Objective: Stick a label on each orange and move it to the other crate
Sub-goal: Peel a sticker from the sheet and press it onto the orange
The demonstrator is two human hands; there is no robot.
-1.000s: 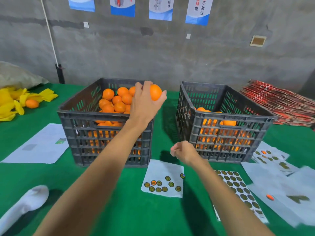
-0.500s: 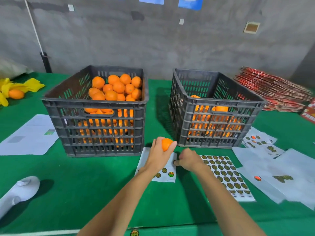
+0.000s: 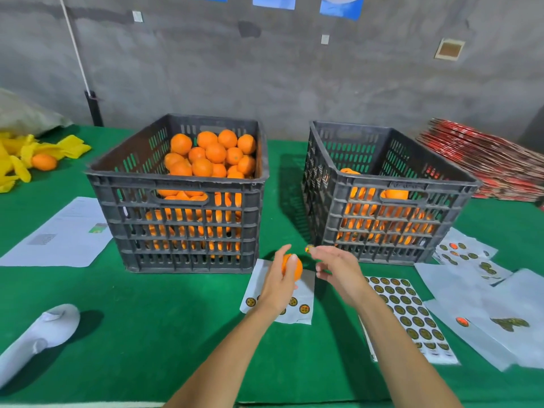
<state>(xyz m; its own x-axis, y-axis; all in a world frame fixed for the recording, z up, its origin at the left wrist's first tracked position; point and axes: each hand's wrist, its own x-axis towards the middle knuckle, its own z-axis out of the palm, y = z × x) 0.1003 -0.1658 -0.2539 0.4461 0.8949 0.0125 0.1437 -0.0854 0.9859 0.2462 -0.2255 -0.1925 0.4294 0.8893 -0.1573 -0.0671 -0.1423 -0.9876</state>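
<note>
My left hand (image 3: 278, 285) grips an orange (image 3: 294, 267) just above a small sheet of round labels (image 3: 306, 304) on the green table. My right hand (image 3: 338, 270) is beside it, to the right, with a small round label (image 3: 309, 248) stuck at its fingertip, a little above and right of the orange. The left dark crate (image 3: 176, 225) is heaped with oranges. The right dark crate (image 3: 391, 228) holds a lower layer of oranges.
A fuller label sheet (image 3: 409, 313) lies right of my hands, with used backing papers (image 3: 485, 298) further right. A white sock-like cloth (image 3: 38, 334) lies front left, a printed paper (image 3: 59, 237) left of the crates, yellow netting with one orange (image 3: 44, 161) far left, red flat cartons (image 3: 485, 163) back right.
My left hand brought the orange from above the left crate down to the label sheet. My right hand went to the sheet and has lifted off with a label.
</note>
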